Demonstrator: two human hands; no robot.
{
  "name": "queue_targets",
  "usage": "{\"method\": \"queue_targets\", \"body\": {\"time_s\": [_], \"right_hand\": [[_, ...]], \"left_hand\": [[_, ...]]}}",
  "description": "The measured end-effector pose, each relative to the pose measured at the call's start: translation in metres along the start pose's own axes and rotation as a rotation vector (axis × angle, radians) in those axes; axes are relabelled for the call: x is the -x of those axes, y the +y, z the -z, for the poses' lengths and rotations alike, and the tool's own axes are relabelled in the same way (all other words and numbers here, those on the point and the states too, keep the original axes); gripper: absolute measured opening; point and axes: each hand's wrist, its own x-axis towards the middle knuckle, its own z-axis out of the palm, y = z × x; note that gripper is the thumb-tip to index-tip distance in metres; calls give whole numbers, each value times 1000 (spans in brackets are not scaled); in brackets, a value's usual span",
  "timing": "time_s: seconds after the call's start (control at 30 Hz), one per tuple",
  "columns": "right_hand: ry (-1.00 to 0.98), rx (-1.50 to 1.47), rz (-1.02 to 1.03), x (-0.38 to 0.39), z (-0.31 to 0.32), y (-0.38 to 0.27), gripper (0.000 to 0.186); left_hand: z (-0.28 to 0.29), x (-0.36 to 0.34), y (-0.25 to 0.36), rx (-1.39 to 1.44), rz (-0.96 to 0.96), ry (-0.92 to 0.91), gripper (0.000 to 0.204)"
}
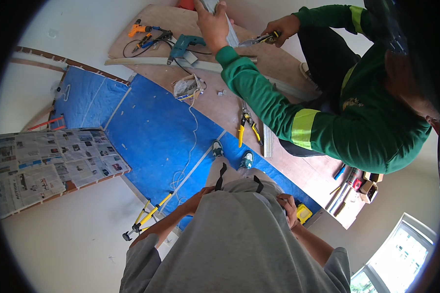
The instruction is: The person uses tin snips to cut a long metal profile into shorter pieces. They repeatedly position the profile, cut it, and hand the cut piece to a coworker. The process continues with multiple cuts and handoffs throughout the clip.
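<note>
My left hand rests against my left hip, next to the grey shirt; its fingers are mostly hidden. At my right hip, my right hand lies by the shirt's edge with its fingers curled, and nothing shows in it. Ahead, a co-worker in a green top with reflective bands crouches on a brown board. One of the co-worker's hands grips a pale metal channel; the other works yellow-and-black-handled snips at its end. A second pair of yellow-handled snips lies on the board.
A teal power drill, an orange drill and a box of small parts sit on the board. A white cord crosses the blue floor sheet. A yellow tripod stands left; newspaper-covered boarding is beyond it.
</note>
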Motion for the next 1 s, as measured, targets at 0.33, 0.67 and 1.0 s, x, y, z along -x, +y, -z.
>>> {"method": "queue_targets", "body": {"time_s": [0.33,0.67,1.0], "right_hand": [[3,-16,-2,4,1,-2,64],[4,-23,12,4,1,-3,72],[13,-27,9,0,1,-4,79]], "left_hand": [[-5,-1,-5,18,40,-8,80],[3,-4,0,69,55,-10,84],[6,-4,11,69,160,-20,84]]}}
